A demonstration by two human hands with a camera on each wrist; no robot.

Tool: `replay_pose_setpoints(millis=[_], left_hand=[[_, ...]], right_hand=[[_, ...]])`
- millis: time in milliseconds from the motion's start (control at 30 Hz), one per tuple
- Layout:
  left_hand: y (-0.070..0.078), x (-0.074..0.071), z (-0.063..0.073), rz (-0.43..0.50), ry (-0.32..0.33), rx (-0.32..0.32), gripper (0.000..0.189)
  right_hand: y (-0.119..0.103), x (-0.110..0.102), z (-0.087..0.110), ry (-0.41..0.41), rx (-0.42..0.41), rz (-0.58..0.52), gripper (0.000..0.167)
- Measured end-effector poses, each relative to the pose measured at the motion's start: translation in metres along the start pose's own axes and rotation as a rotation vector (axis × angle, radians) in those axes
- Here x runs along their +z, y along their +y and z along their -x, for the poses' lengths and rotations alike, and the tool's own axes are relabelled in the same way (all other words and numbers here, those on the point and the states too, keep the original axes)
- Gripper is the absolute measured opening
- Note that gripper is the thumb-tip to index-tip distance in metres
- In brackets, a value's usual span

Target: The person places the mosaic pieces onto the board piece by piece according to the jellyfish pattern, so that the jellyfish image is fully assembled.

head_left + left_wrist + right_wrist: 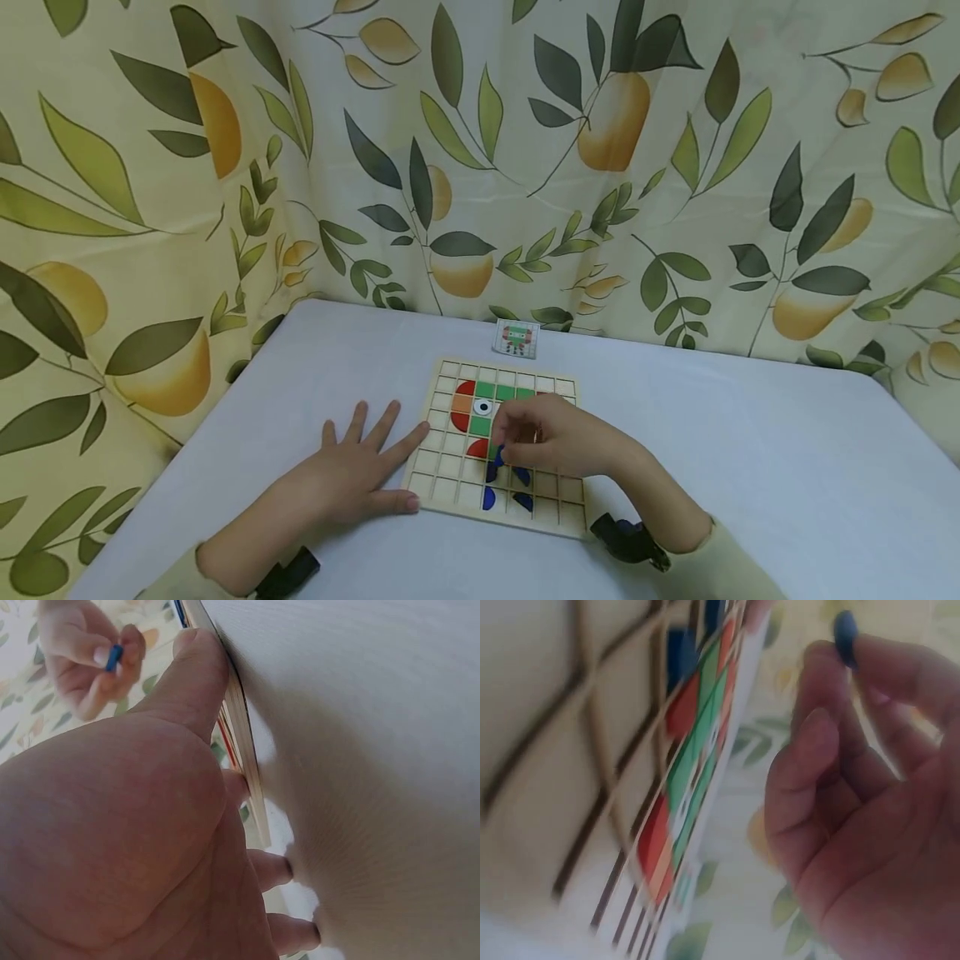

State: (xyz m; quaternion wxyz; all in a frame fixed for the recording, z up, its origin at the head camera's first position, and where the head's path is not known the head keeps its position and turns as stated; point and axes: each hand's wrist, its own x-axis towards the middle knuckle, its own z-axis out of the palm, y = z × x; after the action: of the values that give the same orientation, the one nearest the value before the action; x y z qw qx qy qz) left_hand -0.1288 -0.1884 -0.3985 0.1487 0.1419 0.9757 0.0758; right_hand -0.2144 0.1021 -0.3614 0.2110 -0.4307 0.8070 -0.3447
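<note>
My right hand (562, 435) is over the wooden grid board (447, 485), pinching a small blue tile (845, 637) between thumb and fingertip. The left wrist view also shows the blue tile (114, 658) held in the air. My left hand (351, 475) lies spread on the table, its thumb and index fingertip at the board's left edge. Green tiles (506, 392), red tiles (464, 421), an orange tile (461, 403) and a white eye tile (483, 407) fill some cells. Several blue tiles (489, 498) lie on the nearer cells. My right hand hides part of the pattern.
A small picture card (516, 338) with a coloured grid figure lies behind the board. The white table (712, 433) reaches back to a leaf-and-fruit patterned curtain (525, 208). Dark straps circle both wrists (630, 540).
</note>
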Motion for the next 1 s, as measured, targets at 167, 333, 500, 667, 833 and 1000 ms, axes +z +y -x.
replay_pose_setpoints(millis=[167,333,500,667,833,1000], left_hand=[[-0.003,0.000,0.000,-0.016,0.002,0.002,0.091],[-0.003,-0.001,0.001,-0.002,0.004,0.007,0.089],[-0.002,-0.002,0.001,-0.011,0.006,0.015,0.088],[0.000,-0.002,-0.001,-0.020,0.008,0.017,0.089],[0.002,-0.003,-0.002,-0.020,0.001,0.012,0.089],[0.001,-0.004,-0.001,-0.015,0.002,0.017,0.089]], right_hand=[[-0.014,0.013,-0.014,-0.054,0.004,0.074,0.009],[-0.021,0.020,-0.029,-0.061,0.056,0.212,0.015],[-0.020,0.024,-0.039,-0.090,0.124,0.281,0.014],[-0.018,0.024,-0.042,-0.115,0.138,0.300,0.012],[-0.017,0.024,-0.044,-0.129,0.123,0.310,0.015],[-0.016,0.025,-0.047,-0.133,0.103,0.318,0.016]])
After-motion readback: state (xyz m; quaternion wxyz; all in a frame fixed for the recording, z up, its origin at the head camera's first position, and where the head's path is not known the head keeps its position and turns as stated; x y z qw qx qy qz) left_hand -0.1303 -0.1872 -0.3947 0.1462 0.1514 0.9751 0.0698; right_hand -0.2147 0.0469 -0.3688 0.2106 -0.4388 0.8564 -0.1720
